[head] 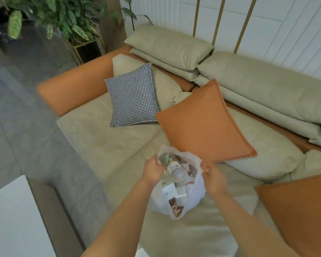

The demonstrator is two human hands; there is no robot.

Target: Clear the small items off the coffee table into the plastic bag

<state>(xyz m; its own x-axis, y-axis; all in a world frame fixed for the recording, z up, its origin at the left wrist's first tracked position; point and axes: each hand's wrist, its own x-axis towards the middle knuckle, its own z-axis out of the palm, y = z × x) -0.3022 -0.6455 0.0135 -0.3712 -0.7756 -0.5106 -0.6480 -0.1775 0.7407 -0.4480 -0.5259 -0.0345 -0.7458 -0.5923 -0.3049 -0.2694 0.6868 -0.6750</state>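
Over the sofa seat (104, 145), my left hand (154, 170) and right hand (212, 175) each pinch the rim of the plastic bag (195, 193), filled with small items (176, 173). At 12 o'clock an orange cushion (202, 123) crowds it; at 11, a houndstooth cushion (132, 97); at 8, a white tabletop (9, 216).

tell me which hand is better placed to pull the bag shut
Right, probably. The right hand already pinches the plastic bag rim at its open side; the left hand only holds the opposite edge.
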